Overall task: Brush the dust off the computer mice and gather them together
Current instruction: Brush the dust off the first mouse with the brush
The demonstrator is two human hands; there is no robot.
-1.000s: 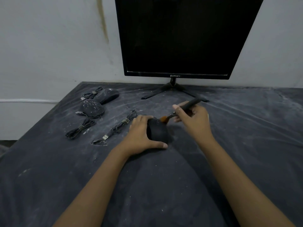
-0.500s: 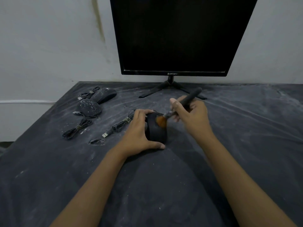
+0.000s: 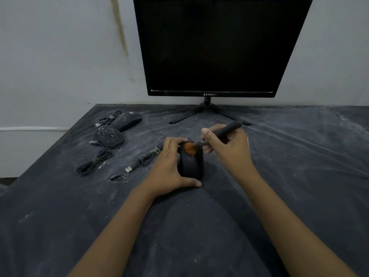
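Note:
A black mouse (image 3: 192,165) sits mid-table, and my left hand (image 3: 169,166) grips it from the left, thumb curled under its near end. My right hand (image 3: 229,148) holds a black-handled brush (image 3: 225,129). The brush's orange bristles (image 3: 188,148) press on the far end of the mouse. The mouse's bundled cable with a USB plug (image 3: 139,161) lies just left of my left hand. Two dusty black mice rest at the far left, one speckled white (image 3: 108,136) and one behind it (image 3: 127,119).
A dark monitor (image 3: 215,47) on a tripod-like stand (image 3: 207,111) stands at the back against a white wall. Bundled cables (image 3: 93,163) lie by the dusty mice. The black table cover (image 3: 199,226) is streaked with white dust. The table's left edge runs diagonally.
The brush bristles have swept from the mouse's right side up onto its far end. My left hand keeps its grip on the mouse. The view has shifted slightly.

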